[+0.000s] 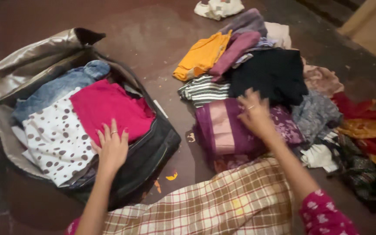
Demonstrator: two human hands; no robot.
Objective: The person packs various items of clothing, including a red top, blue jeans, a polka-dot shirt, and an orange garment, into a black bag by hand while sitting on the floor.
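We see our left hand (111, 148) lying flat, fingers spread, on the folded pink garment (109, 109) that sits in the open suitcase (153, 148); it grips nothing and, by our reading, presses the cloth down to keep the stack level. Beside the pink piece lies a white garment with brown dots (53, 139), and behind both a pair of blue jeans (62, 85); the three fill the case nearly to its dark rim, so little spare room shows inside. The silver lid (35, 50) is folded back away from us, which leaves the opening free from our side. Our right hand (254, 114) reaches out to the loose pile on the floor (153, 39), fingers partly curled on the purple cloth (227, 130) just at the edge of a black garment (270, 74); motion blur keeps us from telling whether it has closed on anything. Around it lie a striped top (203, 90), an orange shirt (201, 55), a mauve piece (233, 50) and red and yellow fabric (366, 126) farther right. A strip of bare floor between case and pile gives a clear path, while a checked cloth (223, 204) over our lap lies under both arms.
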